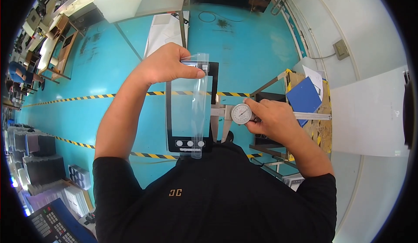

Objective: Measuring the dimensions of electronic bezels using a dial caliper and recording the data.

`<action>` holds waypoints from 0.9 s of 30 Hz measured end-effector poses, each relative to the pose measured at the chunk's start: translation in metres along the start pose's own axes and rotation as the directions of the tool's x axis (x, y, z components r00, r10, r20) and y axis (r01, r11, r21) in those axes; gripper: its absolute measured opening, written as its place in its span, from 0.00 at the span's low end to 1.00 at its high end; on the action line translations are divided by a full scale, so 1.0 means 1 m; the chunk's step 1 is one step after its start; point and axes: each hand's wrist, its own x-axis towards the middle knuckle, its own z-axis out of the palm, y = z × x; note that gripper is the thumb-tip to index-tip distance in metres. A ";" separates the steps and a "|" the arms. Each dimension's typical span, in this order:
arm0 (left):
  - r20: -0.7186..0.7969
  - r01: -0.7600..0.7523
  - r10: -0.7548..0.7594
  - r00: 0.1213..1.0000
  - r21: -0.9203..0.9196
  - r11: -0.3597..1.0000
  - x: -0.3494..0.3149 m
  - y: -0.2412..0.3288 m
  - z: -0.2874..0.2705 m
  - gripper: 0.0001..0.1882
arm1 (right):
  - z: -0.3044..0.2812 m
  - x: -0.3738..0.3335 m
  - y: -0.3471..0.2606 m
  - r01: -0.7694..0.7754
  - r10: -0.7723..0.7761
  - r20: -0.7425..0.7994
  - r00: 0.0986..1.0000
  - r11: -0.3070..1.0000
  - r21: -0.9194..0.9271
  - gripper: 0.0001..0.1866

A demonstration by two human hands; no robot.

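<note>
"While the left hand (169, 63) holds the black-framed panel (169, 116), how closed is its grip?"

"Its thumb lies across the front near the upper end, over a clear strip (199, 108), and the hand is closed on that end; most of the fingers are hidden behind."

"So where is the panel?"

"Out in front of the torso (217, 190), upper end away from the body, above the blue floor (248, 47). The clear strip runs along it lengthwise, and 3 pale discs (190, 143) sit at its near end."

"And the right hand (277, 120)?"

"Closed around a dial caliper (241, 114), thumb beside the round dial, fingers curled below. The caliper's 2 long jaws stand apart, at the panel's right edge; I cannot tell whether either touches it."

"What lies past that?"

"The caliper's beam points right, toward a wooden-topped stand (324, 132) bearing a blue folder (304, 95) and white papers (314, 78). Yellow-and-black tape (237, 95) crosses the floor."
</note>
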 end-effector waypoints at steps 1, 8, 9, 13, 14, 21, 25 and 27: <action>0.002 -0.001 0.001 1.000 0.001 1.000 0.000 0.001 0.000 0.19 | 0.000 0.000 0.000 0.001 -0.001 -0.003 1.000 1.000 -0.001 0.26; -0.035 -0.030 0.028 0.999 -0.049 0.998 -0.001 -0.002 0.002 0.19 | -0.005 -0.001 -0.002 0.033 -0.032 -0.036 0.999 0.999 0.010 0.27; -0.039 -0.027 0.025 0.999 -0.035 0.999 -0.001 -0.002 0.002 0.19 | -0.005 -0.001 -0.002 0.030 -0.029 -0.034 0.999 0.999 0.011 0.28; -0.041 -0.028 0.027 0.999 -0.037 0.999 0.000 -0.003 0.003 0.20 | -0.004 -0.001 -0.002 0.023 -0.023 -0.027 0.999 1.000 0.015 0.28; -0.041 -0.025 0.023 0.999 -0.037 0.999 -0.001 -0.002 0.003 0.20 | -0.004 -0.001 -0.003 0.023 -0.023 -0.027 0.999 1.000 0.015 0.28; -0.025 0.004 -0.005 1.000 -0.043 0.999 -0.006 0.008 0.000 0.17 | -0.004 -0.002 -0.004 0.014 -0.013 -0.017 1.000 1.000 0.017 0.27; -0.034 -0.016 0.013 0.999 -0.060 0.998 -0.005 0.006 0.002 0.18 | -0.004 -0.002 -0.004 0.010 -0.009 -0.024 1.000 0.999 0.031 0.27; -0.033 -0.004 0.003 0.999 -0.031 1.000 -0.005 0.006 0.002 0.18 | -0.003 -0.002 -0.005 0.010 -0.009 -0.029 1.000 0.999 0.040 0.27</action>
